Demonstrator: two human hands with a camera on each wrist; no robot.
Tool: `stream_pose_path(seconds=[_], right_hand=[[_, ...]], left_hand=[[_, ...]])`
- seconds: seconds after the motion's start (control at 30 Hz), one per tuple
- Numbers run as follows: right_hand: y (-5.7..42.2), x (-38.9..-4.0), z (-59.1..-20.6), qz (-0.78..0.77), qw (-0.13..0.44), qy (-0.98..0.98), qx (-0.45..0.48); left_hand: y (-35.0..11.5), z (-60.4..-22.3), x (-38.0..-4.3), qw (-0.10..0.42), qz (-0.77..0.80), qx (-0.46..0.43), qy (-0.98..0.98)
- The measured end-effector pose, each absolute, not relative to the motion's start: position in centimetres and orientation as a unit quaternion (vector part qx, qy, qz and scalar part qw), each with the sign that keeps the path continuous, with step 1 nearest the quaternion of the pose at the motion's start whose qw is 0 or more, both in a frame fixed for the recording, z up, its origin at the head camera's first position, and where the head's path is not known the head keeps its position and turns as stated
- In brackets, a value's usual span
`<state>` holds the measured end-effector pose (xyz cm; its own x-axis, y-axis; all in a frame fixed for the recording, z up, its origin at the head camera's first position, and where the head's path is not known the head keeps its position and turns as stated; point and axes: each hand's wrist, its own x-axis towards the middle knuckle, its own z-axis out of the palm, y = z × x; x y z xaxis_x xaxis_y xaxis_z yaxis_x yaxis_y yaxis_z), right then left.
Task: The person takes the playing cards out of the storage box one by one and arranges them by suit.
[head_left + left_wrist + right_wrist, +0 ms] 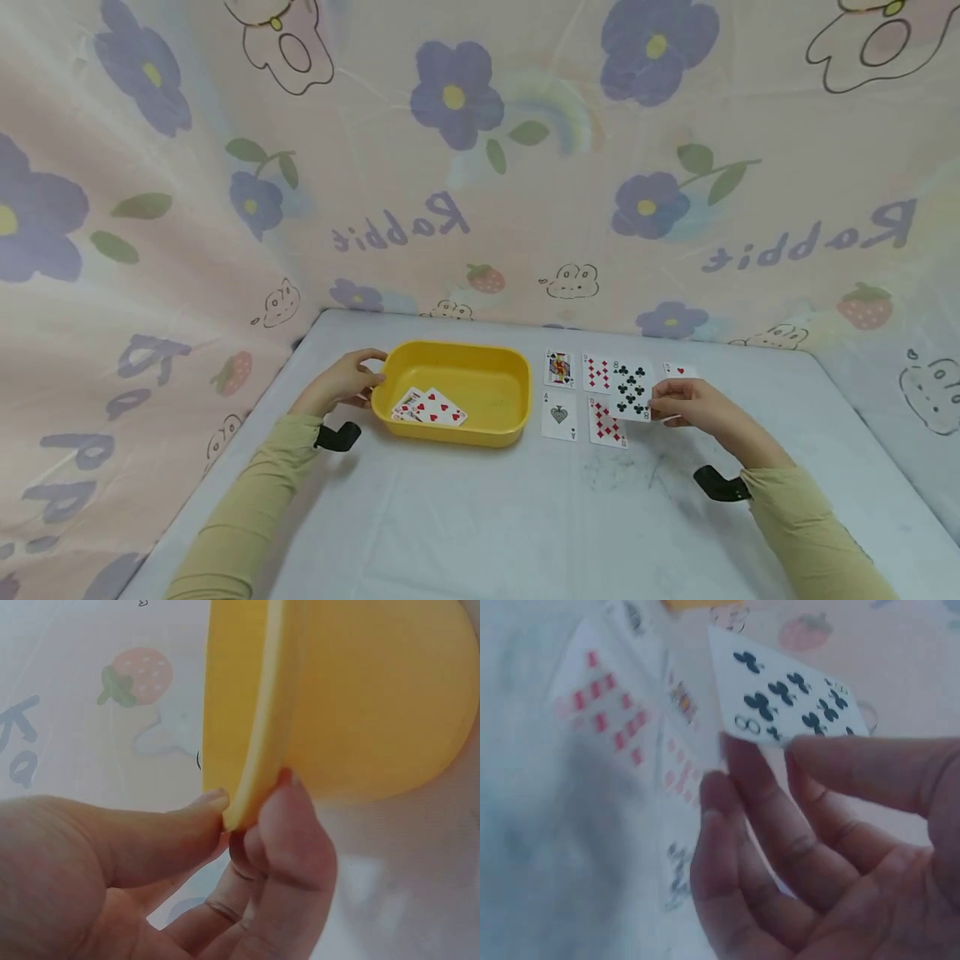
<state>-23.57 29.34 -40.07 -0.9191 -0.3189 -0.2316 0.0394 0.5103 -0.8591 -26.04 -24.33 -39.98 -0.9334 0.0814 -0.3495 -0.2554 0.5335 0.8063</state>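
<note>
Card (631, 387) at lower right: the right hand (692, 408) pinches its edge, leaving its face clear (seemingly raised, though blurred); left hand (343, 382) grips tray (489, 393), probably steadying it.

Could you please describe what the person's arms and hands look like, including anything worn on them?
The left sleeve and right sleeve are long, plain and pale yellowish-beige, wrinkled near the cuffs. A black bent piece sits at the left wrist, a similar black piece at the right. The left hand and right hand wear no gloves.
</note>
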Motion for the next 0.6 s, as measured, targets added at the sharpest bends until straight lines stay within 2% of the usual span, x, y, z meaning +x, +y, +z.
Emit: stream_pose_path(seconds=[0.27,0.6], right_hand=[[32.1,-22.3,-42.1,-0.487,0.192,0.852,-0.023],[33.5,-21.1,-43.5,-0.480,0.198,0.854,0.000]], left_hand=[[-24.4,-39.8,-26.2,0.176,0.477,-0.044,0.860],[-24.4,-40.0,-26.1,0.178,0.469,-0.048,0.863]])
